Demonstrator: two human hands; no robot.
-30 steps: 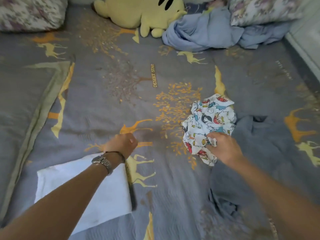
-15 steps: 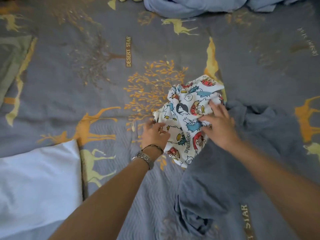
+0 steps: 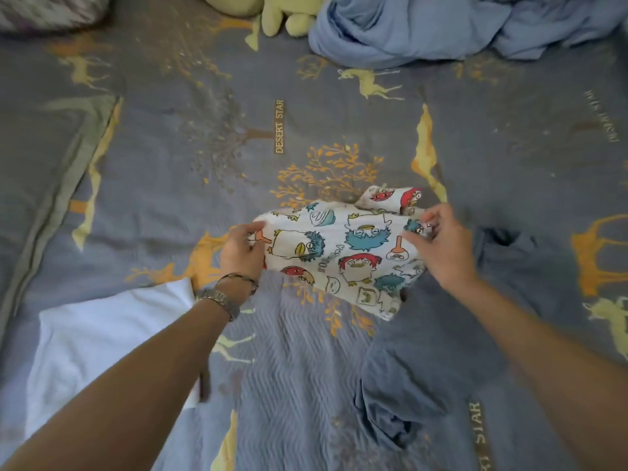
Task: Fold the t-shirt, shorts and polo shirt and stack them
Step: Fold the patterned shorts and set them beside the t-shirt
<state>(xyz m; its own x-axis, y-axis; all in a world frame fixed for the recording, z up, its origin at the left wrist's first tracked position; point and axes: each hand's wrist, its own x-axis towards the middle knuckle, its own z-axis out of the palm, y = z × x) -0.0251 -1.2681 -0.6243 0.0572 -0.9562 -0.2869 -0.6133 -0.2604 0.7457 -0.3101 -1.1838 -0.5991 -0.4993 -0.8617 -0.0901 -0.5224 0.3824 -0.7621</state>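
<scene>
White cartoon-print shorts (image 3: 346,253) hang stretched between my two hands, lifted a little off the bed. My left hand (image 3: 241,253) grips their left edge. Their right edge is pinched by my right hand (image 3: 441,246). A folded white t-shirt (image 3: 102,338) lies flat at the lower left, partly under my left forearm. A crumpled grey-blue garment (image 3: 428,362), likely the polo shirt, lies on the bed under and below my right arm.
The grey bedspread (image 3: 170,164) with giraffe and tree prints covers the whole view. A heap of light blue cloth (image 3: 407,28) and a yellow plush toy (image 3: 272,11) lie at the far edge. A patterned pillow (image 3: 44,8) sits at the top left.
My left hand has left the white t-shirt and joined my right on the shorts. Both hands have lifted the crumpled shorts and spread them out sideways.
</scene>
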